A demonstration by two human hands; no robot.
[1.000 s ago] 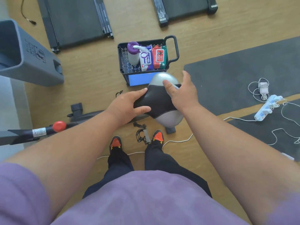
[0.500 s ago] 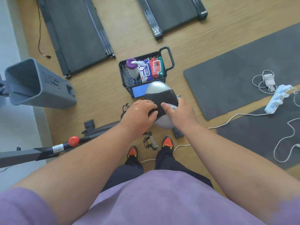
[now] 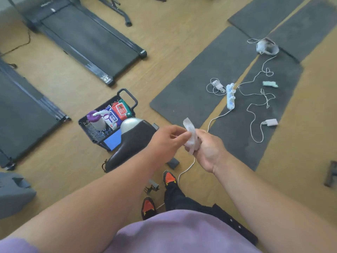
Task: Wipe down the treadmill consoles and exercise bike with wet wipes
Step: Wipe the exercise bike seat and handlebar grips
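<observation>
Both hands, left hand [image 3: 166, 141] and right hand [image 3: 207, 151], pinch a wet wipe [image 3: 190, 137] (crumpled, seemingly); bike seat [image 3: 131, 141] below.

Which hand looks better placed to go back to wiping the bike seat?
Probably the left hand: it hangs nearest the seat. But the wipe sits mostly in the right hand, pinched by both, so it would need passing over.

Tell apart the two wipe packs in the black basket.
The red flat wipe pack sits at the handle end of the black plastic basket; the white-and-purple wipe pack lies between it and the purple-capped white bottle. The red pack carries a red label, the other a purple one. Both are soft packs lying side by side.
</observation>
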